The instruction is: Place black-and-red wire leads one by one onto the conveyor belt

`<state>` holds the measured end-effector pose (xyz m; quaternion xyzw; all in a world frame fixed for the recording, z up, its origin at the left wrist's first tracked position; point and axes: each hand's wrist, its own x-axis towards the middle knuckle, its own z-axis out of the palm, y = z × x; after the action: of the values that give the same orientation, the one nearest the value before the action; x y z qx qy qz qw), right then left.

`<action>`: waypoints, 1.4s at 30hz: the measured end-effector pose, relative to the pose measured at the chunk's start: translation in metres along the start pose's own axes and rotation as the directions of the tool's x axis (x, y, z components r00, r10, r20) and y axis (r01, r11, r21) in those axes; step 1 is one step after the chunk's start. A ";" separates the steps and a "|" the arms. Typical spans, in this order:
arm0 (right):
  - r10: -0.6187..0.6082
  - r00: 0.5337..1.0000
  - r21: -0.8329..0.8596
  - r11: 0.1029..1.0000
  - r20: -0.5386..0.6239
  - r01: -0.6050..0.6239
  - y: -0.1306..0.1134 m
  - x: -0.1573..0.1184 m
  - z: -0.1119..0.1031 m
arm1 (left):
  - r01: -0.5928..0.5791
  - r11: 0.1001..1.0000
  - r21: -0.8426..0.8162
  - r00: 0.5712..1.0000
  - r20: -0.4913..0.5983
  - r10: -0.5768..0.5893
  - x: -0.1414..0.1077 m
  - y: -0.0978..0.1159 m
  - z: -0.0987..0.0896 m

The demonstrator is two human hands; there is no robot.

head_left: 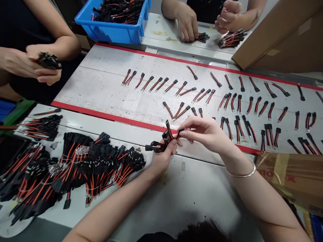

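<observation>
My left hand (pixel 163 155) is closed around a small bunch of connector cables (pixel 166 136), short red-and-black wires with black ends that stick out at several angles. Close beside it, my right hand (pixel 202 131) pinches one connector cable (pixel 179 133) between thumb and fingers; part of that cable is hidden by the fingertips. Both hands are over the near red edge of the mesh belt (pixel 106 80). Many similar cables lie on the belt in loose rows. Left of my forearm, bundled cables (pixel 96 168) are piled on the white table (pixel 202 195).
Taped cardboard boxes stand at right, one near (pixel 290 178) and one far (pixel 280 37). A blue bin (pixel 111 30) full of cables sits beyond the belt. Across it, a person's hands (pixel 186 23) handle cables; at left, another person's hands (pixel 27 65) hold a bundle.
</observation>
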<state>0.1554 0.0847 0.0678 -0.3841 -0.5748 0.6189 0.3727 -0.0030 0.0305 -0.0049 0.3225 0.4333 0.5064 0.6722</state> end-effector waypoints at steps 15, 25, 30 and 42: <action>-0.234 0.972 -0.231 0.946 -0.002 0.228 -0.018 -0.015 0.005 | -0.142 0.962 0.235 0.989 0.064 0.130 -0.008 0.002 -0.008; -0.426 0.901 -0.556 0.770 -0.080 0.315 -0.026 -0.025 0.024 | -0.240 0.947 0.214 0.971 0.073 0.229 -0.007 0.013 0.000; -0.409 0.909 -0.533 0.789 -0.085 0.305 -0.027 -0.024 0.022 | -0.211 0.958 0.193 0.977 0.075 0.200 -0.008 0.009 -0.002; -0.371 0.924 -0.533 0.802 -0.094 0.268 -0.032 -0.025 0.023 | -0.211 0.957 0.198 0.977 0.081 0.199 -0.008 0.007 -0.005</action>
<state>0.1460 0.0544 0.1023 -0.4243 -0.7356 0.3317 0.4110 -0.0108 0.0250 0.0008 0.4486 0.4270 0.5158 0.5919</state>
